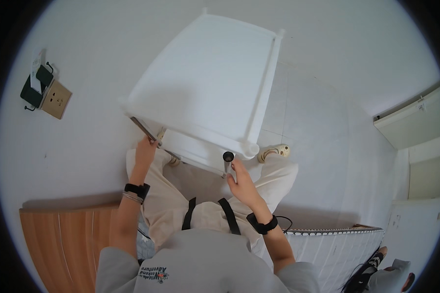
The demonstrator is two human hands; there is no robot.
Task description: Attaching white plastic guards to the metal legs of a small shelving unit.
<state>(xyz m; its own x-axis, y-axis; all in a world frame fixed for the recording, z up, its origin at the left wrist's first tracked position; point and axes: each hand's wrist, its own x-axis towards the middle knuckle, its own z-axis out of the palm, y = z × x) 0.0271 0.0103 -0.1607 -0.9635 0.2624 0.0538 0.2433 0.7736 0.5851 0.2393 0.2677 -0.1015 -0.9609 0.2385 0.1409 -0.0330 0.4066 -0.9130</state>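
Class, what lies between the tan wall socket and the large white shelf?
In the head view, that stretch is bare: just pale wall between the tan wall socket and the large white shelf.

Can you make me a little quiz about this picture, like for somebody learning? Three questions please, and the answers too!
1. True or false: the right hand holds the black-ended tube near a corner of the white shelf panel.
2. What colour is the wall socket? A) pink B) tan C) blue
3. How many of the person's wrists wear a black wristband?

Key: 1. True. 2. B. 3. Two.
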